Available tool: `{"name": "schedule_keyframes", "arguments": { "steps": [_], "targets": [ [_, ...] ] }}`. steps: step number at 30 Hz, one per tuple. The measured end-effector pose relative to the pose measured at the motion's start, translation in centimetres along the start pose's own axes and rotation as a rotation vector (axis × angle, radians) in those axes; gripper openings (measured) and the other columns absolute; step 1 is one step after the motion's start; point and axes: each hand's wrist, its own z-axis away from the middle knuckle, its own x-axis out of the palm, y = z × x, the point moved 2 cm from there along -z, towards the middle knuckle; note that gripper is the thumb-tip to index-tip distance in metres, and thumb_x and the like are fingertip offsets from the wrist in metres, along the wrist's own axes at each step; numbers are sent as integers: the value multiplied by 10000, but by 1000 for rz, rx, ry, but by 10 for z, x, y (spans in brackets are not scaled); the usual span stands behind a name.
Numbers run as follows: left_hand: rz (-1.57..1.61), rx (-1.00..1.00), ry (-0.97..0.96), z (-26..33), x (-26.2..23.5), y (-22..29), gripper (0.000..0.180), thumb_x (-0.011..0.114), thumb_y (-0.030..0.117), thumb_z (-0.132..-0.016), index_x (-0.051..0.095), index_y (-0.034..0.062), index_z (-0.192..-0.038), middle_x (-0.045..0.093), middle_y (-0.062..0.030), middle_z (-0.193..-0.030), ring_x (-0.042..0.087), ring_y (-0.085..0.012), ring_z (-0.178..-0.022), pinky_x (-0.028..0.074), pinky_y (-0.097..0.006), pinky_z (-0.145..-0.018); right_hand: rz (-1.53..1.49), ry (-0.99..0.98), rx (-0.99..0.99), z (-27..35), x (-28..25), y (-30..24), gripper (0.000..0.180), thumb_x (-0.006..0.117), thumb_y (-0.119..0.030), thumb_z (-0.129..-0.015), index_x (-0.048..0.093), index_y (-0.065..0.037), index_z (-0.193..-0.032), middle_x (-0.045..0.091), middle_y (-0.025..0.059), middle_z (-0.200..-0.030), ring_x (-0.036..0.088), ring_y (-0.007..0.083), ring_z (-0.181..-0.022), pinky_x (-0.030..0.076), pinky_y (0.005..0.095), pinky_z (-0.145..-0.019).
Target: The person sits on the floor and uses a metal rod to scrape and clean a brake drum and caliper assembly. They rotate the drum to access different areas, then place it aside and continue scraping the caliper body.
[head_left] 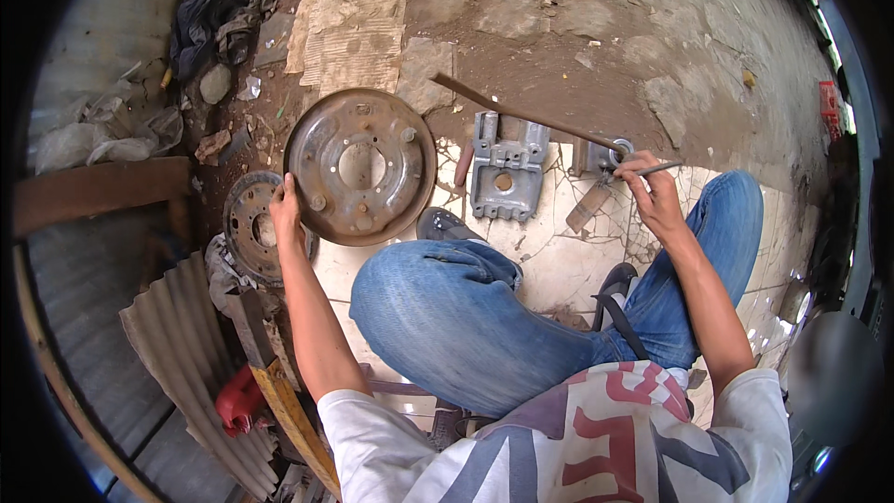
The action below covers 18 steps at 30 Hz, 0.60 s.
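Note:
At the left, a large, round, rusty brake backing plate (321, 144) has a big centre hole and smaller holes around it. My left hand (285, 210) grips its lower left rim. My right hand (655, 194) is closed around a slim dark-handled tool (665, 167), its handle sticking out to the right. The tool's working end, over a small metal part (585, 156), is hard to make out. Just below and left of those fingers is a flat brownish piece (588, 208). A long rusty flat bar (521, 113) slants down toward the same small part.
A grey metal casting (508, 168) lies on cracked white tiles between my hands. Behind the plate are a smaller rusty disc (250, 228) and flattened cardboard (352, 23). Corrugated sheeting (186, 354), a yellow-edged beam (296, 428) and a red object (239, 401) crowd the lower left.

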Motion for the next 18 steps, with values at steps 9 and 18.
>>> {"name": "schedule_keyframes", "arguments": {
  "steps": [9, 18],
  "targets": [
    [-132, 224, -160, 65, 21, 63, 666, 622, 437, -897, 488, -74, -1303, 605, -200, -1194, 591, -254, -1057, 458, -339, -903, -153, -132, 174, 5, -11, -6, 262, 652, -136, -879, 635, -12, -1109, 697, 137, -906, 684, 231, -808, 524, 339, -721],
    [-294, 456, -14, 92, 46, 101, 599, 512, 446, -952, 563, -98, -1195, 654, -240, -1055, 630, -288, -971, 467, -356, -869, -144, -184, 143, 11, -21, -7, 327, 677, -145, -856, 619, -10, -1148, 691, 144, -873, 667, 191, -760, 507, 322, -694]
  ]
}}
